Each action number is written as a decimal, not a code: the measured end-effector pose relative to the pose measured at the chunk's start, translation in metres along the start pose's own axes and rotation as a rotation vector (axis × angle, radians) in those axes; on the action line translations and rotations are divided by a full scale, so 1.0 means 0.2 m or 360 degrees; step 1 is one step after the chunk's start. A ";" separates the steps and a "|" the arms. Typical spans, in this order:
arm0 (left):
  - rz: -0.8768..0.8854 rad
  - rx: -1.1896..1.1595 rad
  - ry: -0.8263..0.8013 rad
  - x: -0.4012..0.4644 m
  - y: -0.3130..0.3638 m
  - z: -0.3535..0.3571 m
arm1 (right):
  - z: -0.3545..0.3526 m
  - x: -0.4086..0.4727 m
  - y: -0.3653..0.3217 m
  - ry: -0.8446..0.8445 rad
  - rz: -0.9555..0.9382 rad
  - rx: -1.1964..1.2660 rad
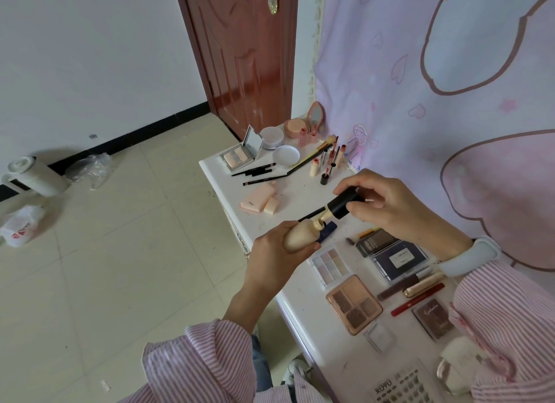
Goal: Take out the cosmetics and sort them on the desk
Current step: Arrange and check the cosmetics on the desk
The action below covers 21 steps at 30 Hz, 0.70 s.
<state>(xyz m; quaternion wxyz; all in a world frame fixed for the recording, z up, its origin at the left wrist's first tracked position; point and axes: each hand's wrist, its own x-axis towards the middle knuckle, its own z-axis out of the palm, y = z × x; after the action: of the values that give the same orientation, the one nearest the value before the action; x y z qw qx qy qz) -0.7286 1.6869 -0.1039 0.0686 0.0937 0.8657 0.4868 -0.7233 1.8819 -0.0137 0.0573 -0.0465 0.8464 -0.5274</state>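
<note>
Beige foundation bottle (297, 233) with black cap (345, 205). White desk (303, 285). Rose-gold eyeshadow palette (354, 304) with tan and brown pans; clear palette (330, 266) with pale pink, lilac and cream pans. Red pencil (417, 300); black pencils (255, 171). Peach sponge case (258, 199). Sleeves (198, 363) striped pink and white. Curtain (450, 102) lilac with brown-outlined cartoon shapes. Reddish-brown door (243, 57); cream floor tiles (120, 252).

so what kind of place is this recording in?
Likely a bedroom or home dressing corner: a white desk laid with cosmetics such as an eyeshadow palette, a red-brown door, and a pink cartoon cloth hanging behind the desk.
</note>
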 end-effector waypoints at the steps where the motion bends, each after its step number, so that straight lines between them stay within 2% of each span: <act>1: 0.0006 0.0003 -0.0005 0.00 0.00 0.00 | 0.00 0.00 -0.01 -0.0061 0.0006 0.0006; 5: 0.0026 0.0012 -0.0022 0.01 0.01 0.00 | 0.00 0.00 -0.04 -0.0198 -0.0025 -0.0055; 11: -0.0014 0.0019 0.0018 0.00 -0.02 -0.01 | -0.08 -0.01 -0.08 -0.0092 -0.0068 0.0084; 21: 0.0014 -0.0016 0.0039 0.02 0.00 0.00 | -0.06 -0.04 -0.03 -0.0071 -0.0033 0.0078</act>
<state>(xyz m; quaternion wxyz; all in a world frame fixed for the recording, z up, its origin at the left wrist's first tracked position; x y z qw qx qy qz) -0.7320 1.6877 -0.1030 0.0564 0.0912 0.8636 0.4926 -0.7167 1.8911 -0.0019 0.0717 -0.0657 0.8312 -0.5475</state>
